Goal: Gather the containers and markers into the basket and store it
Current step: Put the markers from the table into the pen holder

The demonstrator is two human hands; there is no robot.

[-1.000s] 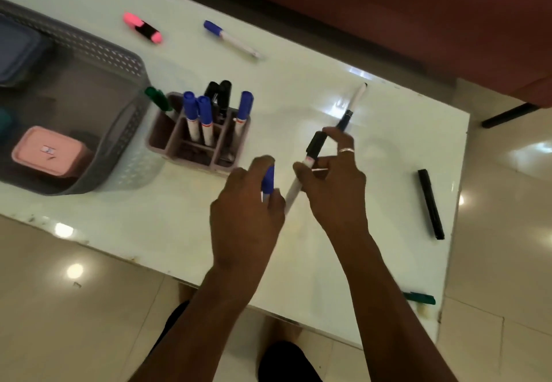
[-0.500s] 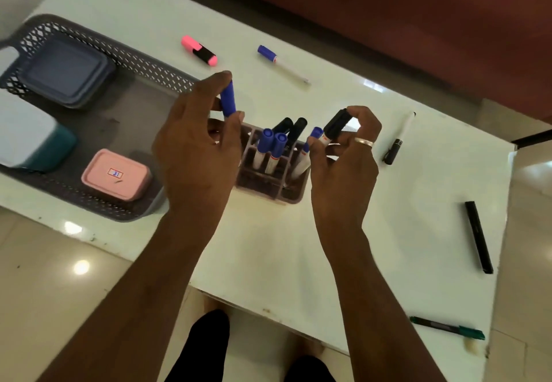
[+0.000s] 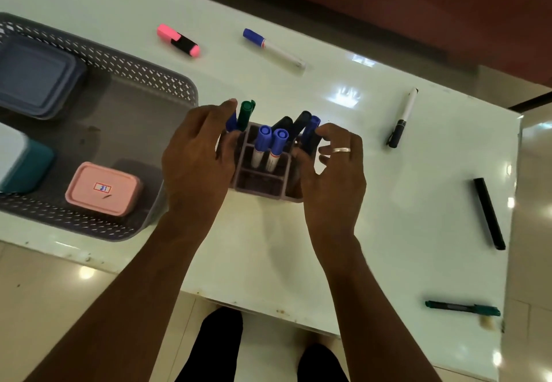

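Note:
A mauve marker holder (image 3: 259,185) stands mid-table with several blue, black and green markers upright in it. My left hand (image 3: 195,162) is at its left side, fingers closed on a blue marker (image 3: 231,121) that dips into the left compartment beside a green marker (image 3: 245,113). My right hand (image 3: 333,175), with a ring, is at the holder's right side and grips a black marker (image 3: 313,142) going into the right compartment. The grey perforated basket (image 3: 125,63) sits to the left and holds a pink container (image 3: 103,189), a blue-grey container (image 3: 33,77) and a teal container (image 3: 25,162).
Loose on the white table (image 3: 373,202): a pink highlighter (image 3: 178,40), a blue-capped marker (image 3: 273,48), a black-capped white pen (image 3: 403,117), a black marker (image 3: 489,213) near the right edge, and a green marker (image 3: 462,308) at the front right corner.
Both hands carried their markers from the table's middle to the holder and have come down, so the blue and the black marker now enter its compartments.

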